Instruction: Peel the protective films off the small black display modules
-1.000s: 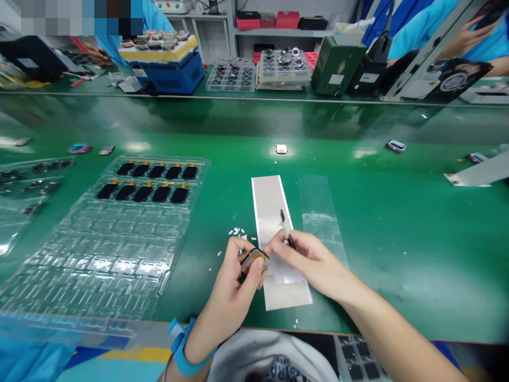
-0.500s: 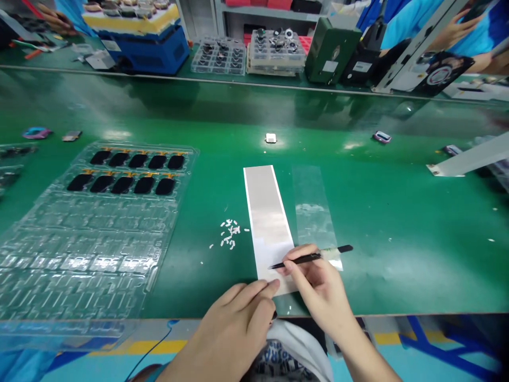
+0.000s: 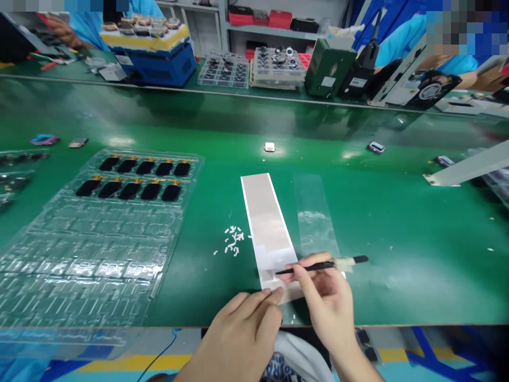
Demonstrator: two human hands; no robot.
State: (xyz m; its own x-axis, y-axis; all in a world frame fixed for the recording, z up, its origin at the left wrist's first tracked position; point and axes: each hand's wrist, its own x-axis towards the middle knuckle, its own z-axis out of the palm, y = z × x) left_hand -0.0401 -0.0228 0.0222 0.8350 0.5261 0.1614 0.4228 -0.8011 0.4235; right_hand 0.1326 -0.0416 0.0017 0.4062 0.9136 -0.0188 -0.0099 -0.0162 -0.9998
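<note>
A long white-edged sheet with a grey face lies on the green bench in front of me; its nearer part is plain white. My right hand holds black tweezers, with tape wrapped near their rear end, and their tip is over the sheet's near part. My left hand lies palm down, fingers extended, fingertips on the sheet's near end. Small white scraps are scattered left of the sheet. On its right lies a clear plastic film, partly covered by my right hand.
A clear tray with black screens in its far rows fills the left side. Beyond stand a blue machine, parts trays and a green box. A white metal post slants in from the right. Co-workers' blue sleeves show behind.
The view has tilted up slightly, so the bench items sit lower. The tweezers have turned flatter, and their tip has shifted slightly right on the sheet. The left hand remains on the sheet.
</note>
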